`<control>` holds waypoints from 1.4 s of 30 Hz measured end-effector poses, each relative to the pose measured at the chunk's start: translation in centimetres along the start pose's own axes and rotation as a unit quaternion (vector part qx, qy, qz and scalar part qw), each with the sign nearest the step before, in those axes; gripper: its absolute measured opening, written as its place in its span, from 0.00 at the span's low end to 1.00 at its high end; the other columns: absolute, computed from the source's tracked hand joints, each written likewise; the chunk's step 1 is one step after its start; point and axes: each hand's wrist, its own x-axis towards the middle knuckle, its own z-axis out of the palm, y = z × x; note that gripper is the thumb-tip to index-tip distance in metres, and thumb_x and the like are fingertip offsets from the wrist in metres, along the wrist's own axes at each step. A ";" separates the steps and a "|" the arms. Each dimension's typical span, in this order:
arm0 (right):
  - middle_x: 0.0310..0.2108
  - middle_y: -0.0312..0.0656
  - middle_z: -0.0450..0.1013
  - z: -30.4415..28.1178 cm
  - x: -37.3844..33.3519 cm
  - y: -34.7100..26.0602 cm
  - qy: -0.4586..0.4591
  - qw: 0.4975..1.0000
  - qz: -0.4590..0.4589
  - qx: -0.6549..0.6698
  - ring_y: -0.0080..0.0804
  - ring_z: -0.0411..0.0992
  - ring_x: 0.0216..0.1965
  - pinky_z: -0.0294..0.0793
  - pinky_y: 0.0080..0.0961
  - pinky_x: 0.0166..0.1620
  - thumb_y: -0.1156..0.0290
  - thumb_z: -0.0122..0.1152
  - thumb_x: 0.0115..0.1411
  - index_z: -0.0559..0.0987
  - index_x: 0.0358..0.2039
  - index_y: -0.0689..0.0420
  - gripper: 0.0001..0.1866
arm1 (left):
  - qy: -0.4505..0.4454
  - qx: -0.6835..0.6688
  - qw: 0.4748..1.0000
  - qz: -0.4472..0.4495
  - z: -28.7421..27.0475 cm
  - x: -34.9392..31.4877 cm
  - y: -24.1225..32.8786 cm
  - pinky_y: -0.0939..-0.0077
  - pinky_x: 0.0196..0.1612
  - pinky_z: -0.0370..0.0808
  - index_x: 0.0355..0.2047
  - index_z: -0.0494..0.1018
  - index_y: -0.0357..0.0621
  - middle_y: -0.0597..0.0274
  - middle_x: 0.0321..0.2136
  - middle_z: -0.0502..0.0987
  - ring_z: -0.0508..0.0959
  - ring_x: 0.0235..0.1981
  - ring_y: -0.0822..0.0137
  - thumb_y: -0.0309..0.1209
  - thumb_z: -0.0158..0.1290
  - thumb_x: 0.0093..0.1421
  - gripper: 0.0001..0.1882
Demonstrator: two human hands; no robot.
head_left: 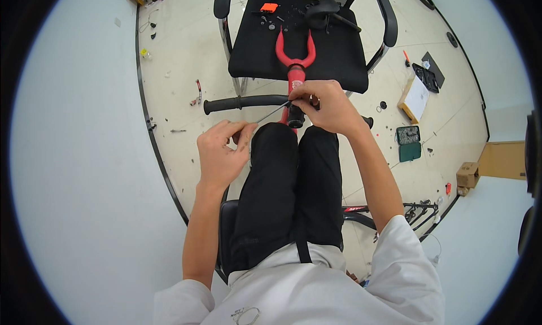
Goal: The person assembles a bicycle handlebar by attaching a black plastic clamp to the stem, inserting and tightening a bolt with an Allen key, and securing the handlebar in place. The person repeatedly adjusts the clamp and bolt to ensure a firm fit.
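Observation:
My left hand [223, 153] is closed in a pinch on one end of a thin grey rod [271, 114]; its exact kind is unclear. The rod slants up to the middle of a black handlebar [226, 103], where my right hand [326, 106] pinches its fingers together. What sits between those right fingertips is hidden; they meet at the rod's far end. The handlebar lies across, just beyond my knees, partly covered by my right hand. A red bicycle fork [296, 59] joins it, its two prongs resting on the seat of a black chair [248, 54].
The chair seat also carries a black saddle [323, 11] with its post, an orange piece [269, 7] and small hardware. On the floor to the right lie a white box [415, 99], a green case [409, 151] and a black tool case [426, 77]. A bicycle frame [367, 217] lies near my right elbow.

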 end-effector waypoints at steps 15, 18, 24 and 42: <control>0.33 0.42 0.77 0.1 -0.3 1.2 0.012 0.997 -0.066 0.023 0.35 0.77 0.32 0.77 0.27 0.35 0.83 0.67 0.53 0.83 0.34 0.63 0.07 | -0.005 0.007 0.998 0.056 2.0 -2.2 3.2 0.78 0.22 0.66 0.25 0.80 0.37 0.61 0.16 0.73 0.71 0.16 0.70 0.20 0.65 0.52 0.04; 0.33 0.42 0.75 0.0 -0.3 1.5 0.013 0.998 -0.055 0.025 0.39 0.76 0.33 0.76 0.31 0.35 0.82 0.67 0.52 0.82 0.32 0.64 0.06 | -0.008 0.026 0.999 0.036 0.8 -1.0 1.4 0.77 0.23 0.68 0.27 0.80 0.37 0.61 0.17 0.74 0.72 0.17 0.69 0.21 0.64 0.54 0.03; 0.37 0.41 0.76 1.0 -1.1 1.9 0.041 0.998 -0.046 0.016 0.34 0.77 0.34 0.76 0.26 0.36 0.81 0.69 0.53 0.82 0.33 0.63 0.06 | -0.061 0.011 0.998 -0.033 0.2 4.1 -3.4 0.79 0.29 0.72 0.33 0.82 0.34 0.59 0.22 0.80 0.76 0.22 0.72 0.25 0.62 0.59 0.05; 0.37 0.42 0.76 4.0 -2.1 1.5 0.206 0.976 -0.052 -0.038 0.39 0.76 0.39 0.76 0.31 0.40 0.79 0.70 0.48 0.81 0.28 0.64 0.07 | -0.219 0.032 0.973 -0.061 9.7 13.6 -0.5 0.71 0.34 0.79 0.33 0.83 0.31 0.49 0.25 0.83 0.83 0.25 0.62 0.34 0.64 0.52 0.15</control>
